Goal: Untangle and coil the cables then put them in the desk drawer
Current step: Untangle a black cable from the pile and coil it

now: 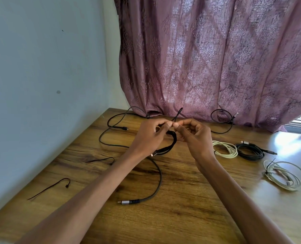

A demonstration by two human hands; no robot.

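Far left on the desk [172, 217], two thin black ties [52, 186] lie loose and apart from the work. Beyond them a long black cable [111, 140] runs uncoiled toward the curtain [207, 59], with one plug [128, 202] lying near your left forearm. Risk, in my judgement: that slack could snag under your arm or drag along when you lift the bundle, re-knotting what you have freed.

Your left hand [151, 136] is raised above the desk, fingers curled, thumb and forefinger pinching a strand of the black bundle [170, 143] that hangs beneath it. Your right hand [193, 136] meets it fingertip to fingertip, likewise pinching the strand; a loop stands up between them. Both wrists are bent inward. A hard pull here could tighten the tangle.

To the right, a white coil [225, 149], a black coil [250, 152] and a tied white coil [283, 175] lie finished on the desk. No drawer is visible.
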